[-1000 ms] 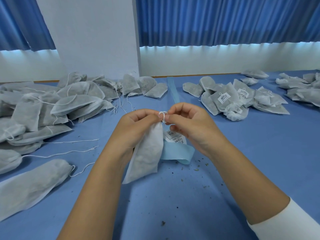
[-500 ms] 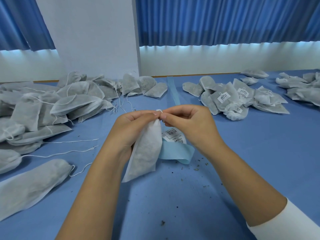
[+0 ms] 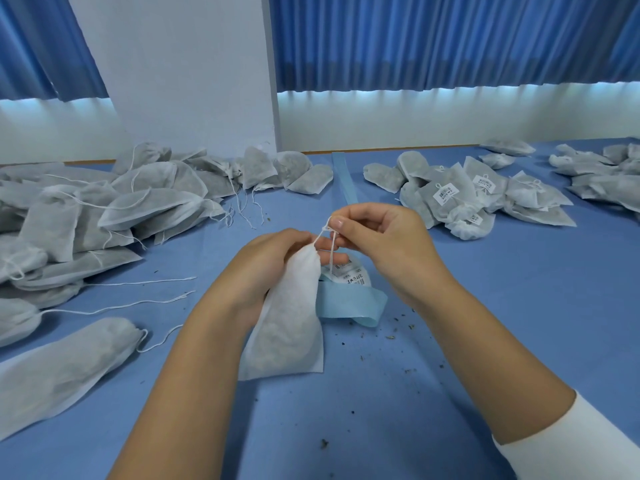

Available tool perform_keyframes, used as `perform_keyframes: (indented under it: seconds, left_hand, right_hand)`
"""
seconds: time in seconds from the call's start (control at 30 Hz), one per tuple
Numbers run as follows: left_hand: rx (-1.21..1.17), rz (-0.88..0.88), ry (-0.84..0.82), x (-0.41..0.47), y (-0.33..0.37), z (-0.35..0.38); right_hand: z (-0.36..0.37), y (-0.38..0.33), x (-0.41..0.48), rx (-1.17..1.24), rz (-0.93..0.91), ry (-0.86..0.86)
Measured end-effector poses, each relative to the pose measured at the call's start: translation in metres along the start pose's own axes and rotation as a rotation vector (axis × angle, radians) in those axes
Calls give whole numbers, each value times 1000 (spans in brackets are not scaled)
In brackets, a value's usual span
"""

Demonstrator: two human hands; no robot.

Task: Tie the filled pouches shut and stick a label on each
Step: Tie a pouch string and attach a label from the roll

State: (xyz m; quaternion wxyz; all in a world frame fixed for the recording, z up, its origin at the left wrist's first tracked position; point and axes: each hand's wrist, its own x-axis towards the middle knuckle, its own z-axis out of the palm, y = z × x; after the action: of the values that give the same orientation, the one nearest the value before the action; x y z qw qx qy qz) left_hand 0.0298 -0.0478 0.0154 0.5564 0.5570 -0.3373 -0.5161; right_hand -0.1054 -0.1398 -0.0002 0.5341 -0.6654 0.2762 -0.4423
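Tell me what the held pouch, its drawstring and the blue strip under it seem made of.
Pouch: probably non-woven fabric, matte, dark filling shows faintly through.
Drawstring: thin white twisted thread, likely cotton.
Blue strip: smooth, curling, probably label backing paper, maybe coated.

Pale grey-white pouch (image 3: 291,317), darker grey fill showing through, white string (image 3: 331,249) at neck. Light blue strip (image 3: 349,304) curled behind it, white label (image 3: 349,273) with black barcode and print on top. Table (image 3: 485,306) mid blue, plain, dotted with dark crumbs (image 3: 398,336). Left pile (image 3: 104,209) grey-white, white strings trailing. Right pile (image 3: 478,199) same grey, white barcode labels stuck on. Curtains (image 3: 450,39) deep blue, vertical pleats. Wall (image 3: 180,64) plain white-grey. Sleeve (image 3: 568,445) white.
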Motion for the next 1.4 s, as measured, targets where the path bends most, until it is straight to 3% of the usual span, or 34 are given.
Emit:
perform_keyframes:
  seconds: [0.27,0.5,0.87,1.07,1.17,1.23,1.4]
  left_hand:
    - [151,57,15,1,-1,-2]
    - [261,170,151,2,-3,1]
    - [367,335,196,7,-12,21]
    - [359,299,271,13,-12,16]
    - [278,165,152,12,-10,3]
    - [362,196,104,11,-11,-3]
    - [504,238,307,19,-16,-13]
  right_hand:
    - [4,0,-1,-34,-127,23]
    - [1,-3,1,-31,-126,58]
    - [-2,2,2,-489,-308,197]
    - [-4,3,7,-376,-202,235]
    - [-7,-3,8,-321,-219,276]
    - [-9,-5,8,-289,-243,291]
    - [-8,-9,4,-218,-307,263]
